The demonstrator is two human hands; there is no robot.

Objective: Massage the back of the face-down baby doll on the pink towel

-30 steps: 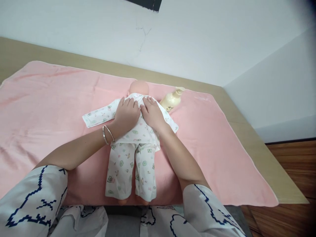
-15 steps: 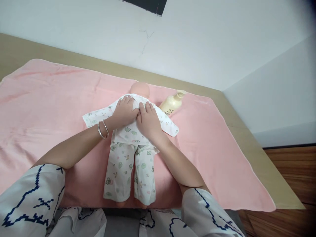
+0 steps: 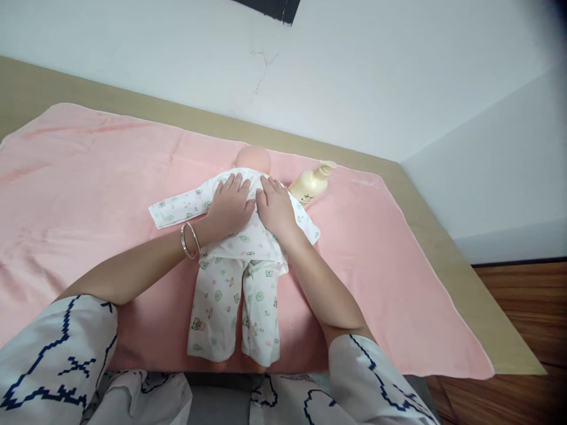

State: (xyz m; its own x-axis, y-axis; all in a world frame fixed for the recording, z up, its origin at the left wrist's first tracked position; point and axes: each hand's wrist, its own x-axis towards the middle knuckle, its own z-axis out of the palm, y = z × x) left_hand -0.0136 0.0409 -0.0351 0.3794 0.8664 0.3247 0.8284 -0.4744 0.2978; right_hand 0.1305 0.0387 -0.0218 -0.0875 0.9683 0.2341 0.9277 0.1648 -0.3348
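Observation:
A baby doll (image 3: 253, 158) lies on a pink blanket, its bald head away from me and its feet at the near edge. It wears a white printed top (image 3: 248, 241) and matching trousers (image 3: 217, 307). My left hand (image 3: 231, 205) lies flat on the left side of the doll's upper body, fingers spread and pointing toward the head. On the right side rests my right hand (image 3: 276, 206), also flat with its fingers out. A narrow strip of the top shows between the two hands. The doll's face is not visible.
The pink blanket (image 3: 376, 265) covers most of a wooden table (image 3: 481, 301). Just right of the doll's shoulder lies a cream pump bottle (image 3: 310, 183), tilted. A white wall (image 3: 177, 59) rises behind the table. Brown wood flooring (image 3: 527, 307) shows at the right.
My hands have moved slightly apart. My right hand has slid right toward the doll's shoulder, and my left hand lies flatter, a little to the right.

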